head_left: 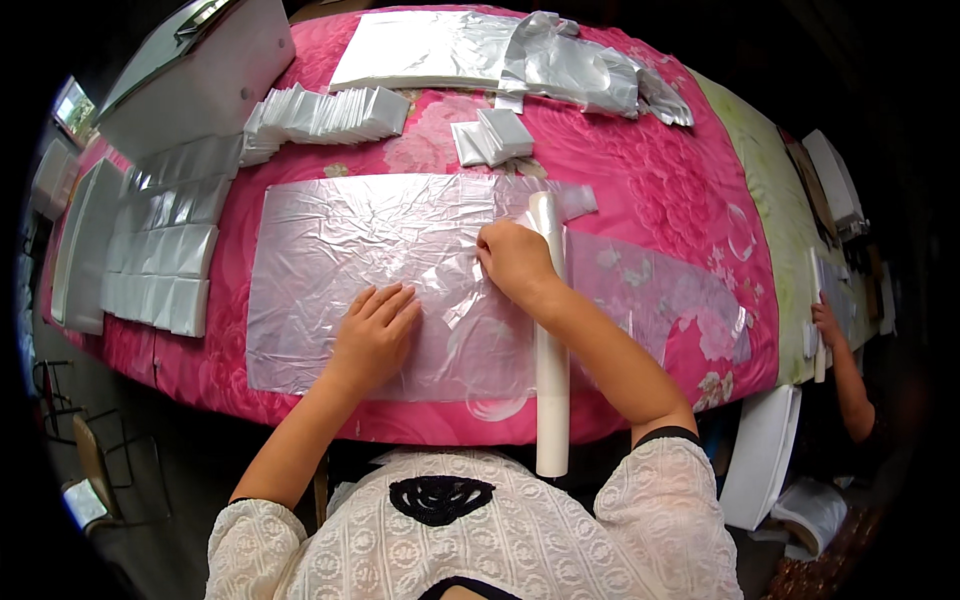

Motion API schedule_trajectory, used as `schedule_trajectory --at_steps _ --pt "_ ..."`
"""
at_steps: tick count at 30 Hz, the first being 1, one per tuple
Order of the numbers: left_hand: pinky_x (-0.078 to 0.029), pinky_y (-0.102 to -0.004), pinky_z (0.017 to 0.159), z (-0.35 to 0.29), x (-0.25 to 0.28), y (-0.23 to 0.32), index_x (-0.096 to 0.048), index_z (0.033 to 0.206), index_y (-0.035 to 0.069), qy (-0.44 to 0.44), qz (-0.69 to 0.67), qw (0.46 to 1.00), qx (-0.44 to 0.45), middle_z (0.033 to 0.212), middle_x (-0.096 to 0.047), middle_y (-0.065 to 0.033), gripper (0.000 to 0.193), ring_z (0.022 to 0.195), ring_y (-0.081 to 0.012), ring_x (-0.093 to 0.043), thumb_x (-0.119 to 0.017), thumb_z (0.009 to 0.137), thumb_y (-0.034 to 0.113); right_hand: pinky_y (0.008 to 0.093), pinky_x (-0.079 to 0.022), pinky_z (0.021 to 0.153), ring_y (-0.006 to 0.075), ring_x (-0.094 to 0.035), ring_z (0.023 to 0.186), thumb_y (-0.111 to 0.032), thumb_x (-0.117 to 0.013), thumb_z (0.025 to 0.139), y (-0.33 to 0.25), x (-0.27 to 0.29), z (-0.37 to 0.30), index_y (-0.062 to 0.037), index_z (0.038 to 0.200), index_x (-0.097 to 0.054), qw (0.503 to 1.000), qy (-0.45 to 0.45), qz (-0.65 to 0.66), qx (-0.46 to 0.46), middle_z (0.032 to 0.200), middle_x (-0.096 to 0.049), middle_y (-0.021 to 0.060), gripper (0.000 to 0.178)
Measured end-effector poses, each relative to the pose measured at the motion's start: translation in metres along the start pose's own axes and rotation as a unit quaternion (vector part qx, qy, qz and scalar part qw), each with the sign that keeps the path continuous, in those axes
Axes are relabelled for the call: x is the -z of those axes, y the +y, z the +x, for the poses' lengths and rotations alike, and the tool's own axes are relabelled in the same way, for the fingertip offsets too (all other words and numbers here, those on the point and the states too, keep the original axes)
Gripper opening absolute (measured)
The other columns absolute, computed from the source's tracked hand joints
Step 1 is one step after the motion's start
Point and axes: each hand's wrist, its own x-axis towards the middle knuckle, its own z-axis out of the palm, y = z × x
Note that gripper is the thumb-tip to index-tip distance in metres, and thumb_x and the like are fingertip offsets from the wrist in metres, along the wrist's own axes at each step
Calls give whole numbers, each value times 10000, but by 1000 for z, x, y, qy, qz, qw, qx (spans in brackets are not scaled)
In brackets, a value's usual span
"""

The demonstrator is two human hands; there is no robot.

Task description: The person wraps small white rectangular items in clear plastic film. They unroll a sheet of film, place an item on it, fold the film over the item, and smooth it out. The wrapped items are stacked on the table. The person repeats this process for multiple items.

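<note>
A large clear plastic bag [330, 240] lies spread and wrinkled in front of me. My left hand [378, 332] rests on its lower middle, fingers stretched out flat. Farther right, my right hand [514, 260] is closed, its thumb and fingers pinching the film near the bag's right part. A long white tube [552, 410] lies under my right forearm across the bag's right side, its near end jutting past the table edge. To the right of the tube, more thin clear film [650, 285] spreads over the cloth.
The table has a pink floral cloth [640, 170]. At the back lies a stack of plastic bags [430, 50]; folded packets [495, 135] sit nearer. Rows of packets [160, 260] and a white box [205, 85] stand left. Another person's hand [826, 318] works at far right.
</note>
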Motion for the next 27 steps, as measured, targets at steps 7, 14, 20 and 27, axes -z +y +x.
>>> schedule_trajectory --at_steps 7,14,20,27 --pt "-300 -459 1042 -10 10 6 -571 1144 28 -43 -33 998 38 1242 -540 -115 434 1192 -272 -468 -628 760 222 224 -454 590 84 -569 630 -140 -670 813 44 47 10 -6 866 -661 877 156 442 -107 737 -644 26 145" --pt "-268 -471 1066 -9 14 -5 -565 1149 21 -58 -52 997 -4 1260 -521 -122 455 1229 -291 -429 -618 771 267 302 -475 572 192 -603 699 -212 -577 849 301 120 -77 -1 1016 -572 628 558 445 -310 849 -619 104 269" --pt "-266 -476 1068 -19 28 -17 -571 1130 24 -55 -47 997 -15 1271 -514 -126 429 1244 -302 -415 -610 779 267 411 -307 1029 330 -430 1215 -429 -523 882 113 62 -129 -39 1266 -489 984 166 -6 66 1298 -488 156 548" --pt "-284 -475 1052 -46 48 -30 -584 1102 19 -15 -50 997 58 1280 -506 -150 371 1243 -330 -411 -595 793 223 446 -237 1081 333 -320 1319 -541 -430 874 34 32 -134 -61 1311 -461 966 -45 39 251 1388 -401 155 650"
